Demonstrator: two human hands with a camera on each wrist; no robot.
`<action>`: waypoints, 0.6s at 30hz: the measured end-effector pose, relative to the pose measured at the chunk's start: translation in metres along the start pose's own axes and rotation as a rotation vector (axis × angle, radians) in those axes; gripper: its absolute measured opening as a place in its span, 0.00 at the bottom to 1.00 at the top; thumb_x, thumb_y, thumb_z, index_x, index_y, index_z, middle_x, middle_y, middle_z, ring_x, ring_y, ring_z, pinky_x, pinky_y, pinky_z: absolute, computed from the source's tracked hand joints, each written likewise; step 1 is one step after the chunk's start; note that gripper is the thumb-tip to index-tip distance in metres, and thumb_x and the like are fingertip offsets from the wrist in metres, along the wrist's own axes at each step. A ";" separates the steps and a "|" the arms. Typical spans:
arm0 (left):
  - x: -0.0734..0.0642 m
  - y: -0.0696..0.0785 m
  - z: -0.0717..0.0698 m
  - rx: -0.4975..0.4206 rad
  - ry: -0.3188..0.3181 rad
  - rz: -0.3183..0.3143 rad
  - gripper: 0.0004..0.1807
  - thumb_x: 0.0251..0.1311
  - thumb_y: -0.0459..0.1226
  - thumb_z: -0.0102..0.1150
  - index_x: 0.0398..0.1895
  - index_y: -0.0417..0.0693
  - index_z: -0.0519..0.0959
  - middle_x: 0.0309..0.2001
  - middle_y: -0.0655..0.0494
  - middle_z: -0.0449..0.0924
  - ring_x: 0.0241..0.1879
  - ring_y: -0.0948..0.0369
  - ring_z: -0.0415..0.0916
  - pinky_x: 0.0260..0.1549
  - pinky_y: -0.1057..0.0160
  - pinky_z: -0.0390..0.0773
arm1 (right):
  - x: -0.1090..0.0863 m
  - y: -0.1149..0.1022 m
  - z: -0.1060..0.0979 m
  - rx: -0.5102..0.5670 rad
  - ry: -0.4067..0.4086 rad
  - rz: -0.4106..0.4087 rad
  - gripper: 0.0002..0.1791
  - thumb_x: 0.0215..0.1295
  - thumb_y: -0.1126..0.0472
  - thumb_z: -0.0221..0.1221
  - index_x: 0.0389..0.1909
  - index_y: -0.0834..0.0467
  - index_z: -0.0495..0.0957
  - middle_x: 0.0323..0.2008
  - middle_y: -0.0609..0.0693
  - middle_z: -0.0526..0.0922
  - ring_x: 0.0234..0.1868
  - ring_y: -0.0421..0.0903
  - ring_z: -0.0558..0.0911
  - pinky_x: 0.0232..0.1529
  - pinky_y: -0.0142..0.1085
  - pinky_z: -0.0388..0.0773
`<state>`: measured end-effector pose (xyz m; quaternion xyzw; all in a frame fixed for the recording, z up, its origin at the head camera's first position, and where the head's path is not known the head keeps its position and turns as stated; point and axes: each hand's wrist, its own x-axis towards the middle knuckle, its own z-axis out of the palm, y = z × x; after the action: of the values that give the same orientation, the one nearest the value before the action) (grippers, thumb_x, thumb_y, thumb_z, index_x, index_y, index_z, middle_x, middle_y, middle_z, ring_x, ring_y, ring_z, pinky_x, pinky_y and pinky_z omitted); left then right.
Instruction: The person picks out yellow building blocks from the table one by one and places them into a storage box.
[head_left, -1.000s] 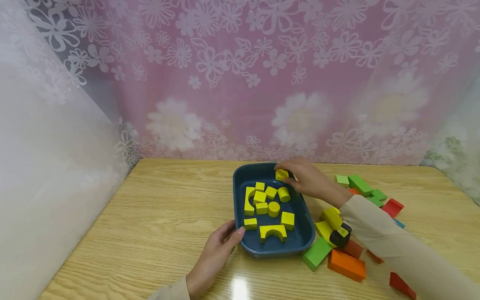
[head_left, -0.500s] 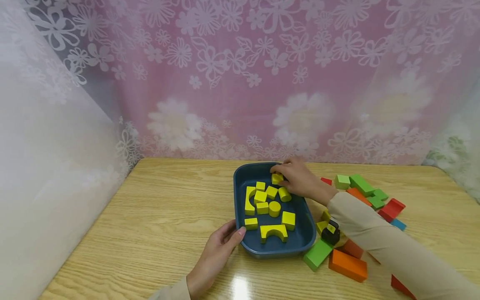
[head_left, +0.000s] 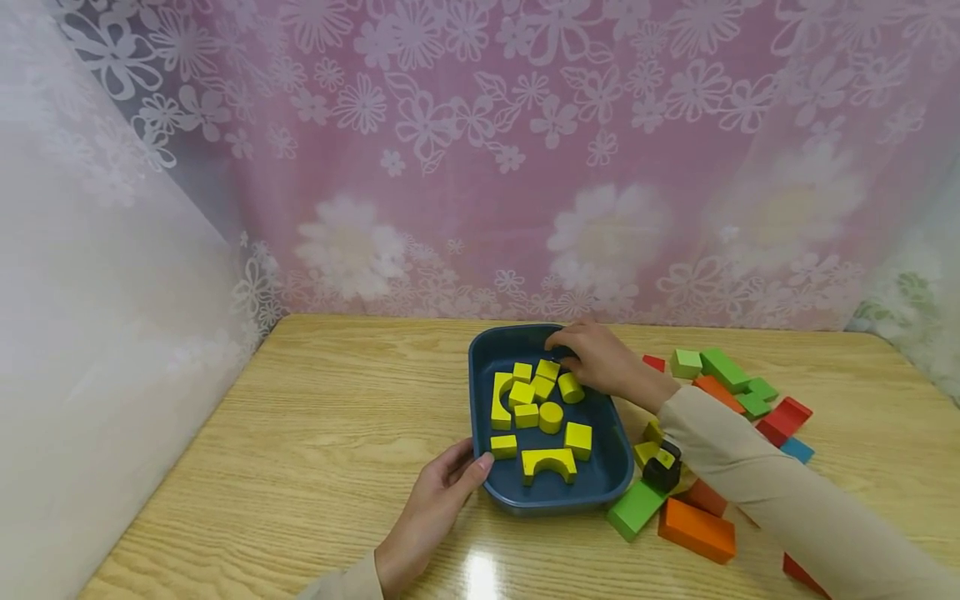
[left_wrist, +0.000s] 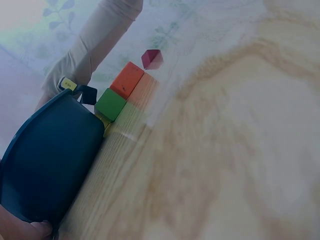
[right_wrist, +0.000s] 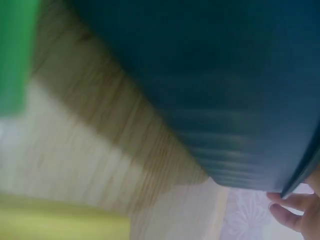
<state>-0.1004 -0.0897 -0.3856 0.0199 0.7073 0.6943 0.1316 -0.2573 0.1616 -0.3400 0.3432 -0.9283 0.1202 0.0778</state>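
My left hand [head_left: 429, 510] grips the near left side of a dark blue tray [head_left: 551, 503], thumb over the rim. In the left wrist view, that thumb [left_wrist: 37, 229] shows at the tray's edge. Over the far right corner is my right hand [head_left: 602, 358], fingers and thumb apart with nothing between them. Just left of its fingertips lies a yellow block [head_left: 548, 370]. Several other yellow blocks lie inside, among them an arch [head_left: 549, 463] near the front, a second arch [head_left: 499, 408] at the left and a cylinder [head_left: 571, 388].
Right of the tray lie a green block [head_left: 636, 508], an orange block [head_left: 697, 531] and a red piece [head_left: 783, 420], with more green blocks [head_left: 722, 369] farther back. A black wrist camera [head_left: 662, 468] sits at the right sleeve. The wooden table [head_left: 315, 433] meets a pink floral curtain [head_left: 480, 208].
My right hand has moved slightly left, set the yellow block down in the tray beside the others and let it go. My left hand stays at the rim.
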 end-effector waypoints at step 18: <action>-0.001 0.001 0.000 -0.024 -0.013 -0.005 0.40 0.68 0.52 0.53 0.71 0.31 0.57 0.69 0.36 0.60 0.66 0.46 0.63 0.63 0.55 0.69 | -0.096 0.018 -0.040 -0.057 0.066 -0.077 0.23 0.55 0.79 0.60 0.53 0.62 0.77 0.49 0.58 0.80 0.48 0.57 0.78 0.45 0.51 0.81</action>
<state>-0.0998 -0.0894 -0.3846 0.0209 0.6981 0.7022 0.1383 -0.1946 0.2457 -0.3265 0.3723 -0.9143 0.1017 0.1228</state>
